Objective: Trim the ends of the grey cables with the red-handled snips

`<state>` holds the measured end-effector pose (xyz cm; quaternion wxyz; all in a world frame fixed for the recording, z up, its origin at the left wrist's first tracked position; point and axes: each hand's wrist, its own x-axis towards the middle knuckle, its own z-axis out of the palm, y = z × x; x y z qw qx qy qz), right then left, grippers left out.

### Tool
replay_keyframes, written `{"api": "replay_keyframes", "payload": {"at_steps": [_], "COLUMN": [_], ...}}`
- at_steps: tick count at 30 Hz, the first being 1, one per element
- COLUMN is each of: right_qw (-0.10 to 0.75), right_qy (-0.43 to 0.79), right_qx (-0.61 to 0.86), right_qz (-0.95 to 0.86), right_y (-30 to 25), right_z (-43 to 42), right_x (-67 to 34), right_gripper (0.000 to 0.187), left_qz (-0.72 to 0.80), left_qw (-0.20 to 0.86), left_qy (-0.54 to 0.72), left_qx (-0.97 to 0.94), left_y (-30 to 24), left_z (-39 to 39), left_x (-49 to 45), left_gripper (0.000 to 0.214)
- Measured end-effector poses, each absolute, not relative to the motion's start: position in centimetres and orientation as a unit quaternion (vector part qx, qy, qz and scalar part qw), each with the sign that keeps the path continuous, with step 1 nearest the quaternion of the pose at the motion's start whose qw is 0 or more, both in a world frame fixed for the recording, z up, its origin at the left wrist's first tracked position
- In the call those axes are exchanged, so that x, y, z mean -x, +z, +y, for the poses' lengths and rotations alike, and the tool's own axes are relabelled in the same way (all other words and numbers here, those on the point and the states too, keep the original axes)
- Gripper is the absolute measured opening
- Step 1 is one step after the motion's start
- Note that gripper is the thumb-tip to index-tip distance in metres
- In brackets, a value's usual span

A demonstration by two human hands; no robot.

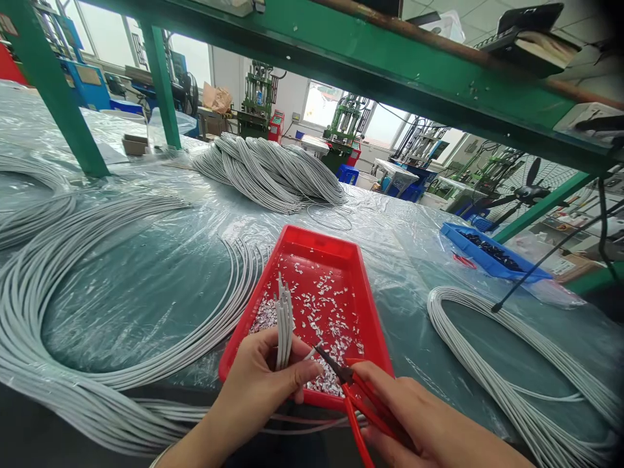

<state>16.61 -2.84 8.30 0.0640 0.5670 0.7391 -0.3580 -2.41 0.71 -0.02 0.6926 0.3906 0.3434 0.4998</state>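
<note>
My left hand (pixel 273 374) is closed around a small bunch of grey cables (pixel 284 325), whose ends point upward. One cable end sticks out to the right between thumb and fingers. My right hand (pixel 394 403) grips red-handled cutting pliers (pixel 358 406), with the dark jaws at that single cable end. Whether the jaws touch the cable I cannot tell for sure. Below both hands lies a red tray (pixel 368 305) strewn with many small silvery-white scraps (pixel 336 322).
Large coils of grey cable lie at left (pixel 29 312), right (pixel 468 338) and in a pile (pixel 273 166) at the back. A blue tray (pixel 492 250) of black parts stands at right, red-handled scissors (pixel 463 261) beside it. A green shelf beam (pixel 312 45) crosses above.
</note>
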Motion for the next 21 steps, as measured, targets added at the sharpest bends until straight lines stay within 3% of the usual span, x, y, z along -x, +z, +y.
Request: {"api": "replay_keyframes", "payload": {"at_steps": [13,15,18,21], "right_qw": [0.027,-0.029,-0.184,-0.332], "right_qy": [-0.353,-0.408,-0.566,-0.595], "right_qx": [-0.549,-0.557,-0.53,-0.483], "right_qz": [0.758,0.723,0.605,0.55], "right_y": [10.2,9.7,8.1,6.6], "right_z": [-2.2,-1.7,-0.7,-0.1], "right_x": [-16.9,-16.1,-14.3,-12.6], "right_gripper": [0.031,0.026,0.033,0.017], "left_qz": [0.1,0.12,0.191,0.259], "left_qw": [0.858,0.842,0.784,0.719], "left_qy": [0.393,0.408,0.428,0.446], "left_qx": [-0.316,-0.333,-0.407,-0.466], "left_y": [-0.5,-0.4,-0.4,-0.4], "left_z": [1.2,1.2,0.9,0.6], "left_x": [3.3,3.2,3.1,2.9], "left_gripper": [0.019,0.02,0.023,0.028]}}
